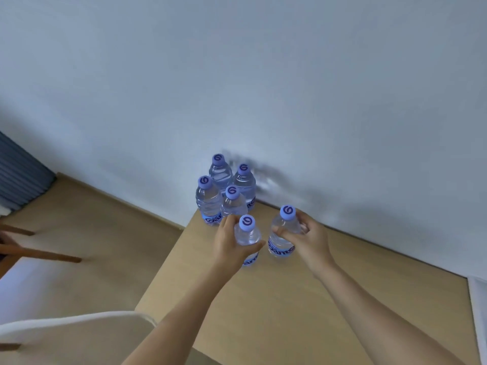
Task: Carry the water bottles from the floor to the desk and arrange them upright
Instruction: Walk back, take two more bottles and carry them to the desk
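The left hand (228, 241) is wrapped around the upper body of 1 bottle, the left bottle (247, 237), with the thumb in front and the fingers behind it. The right hand (307, 239) holds a second one, the right bottle (281, 239), in the same way, the fingers curled on its shoulder just under the cap. Both bottles stand with their long axis vertical, caps up, and their bases seem to touch the desk (263, 312), though I cannot see the contact clearly.

The 2 held bottles are side by side and a little apart. Directly behind the left hand, toward the wall (263, 88), stands a tight group of 4 bottles (226, 191), all upright at the far corner of the desk. The left bottle is just beside the nearest bottle of this group; the right bottle is further from it, near the wall side.

I judge the next move is to let go, or to slide each bottle forward to join the group, keeping it vertical.
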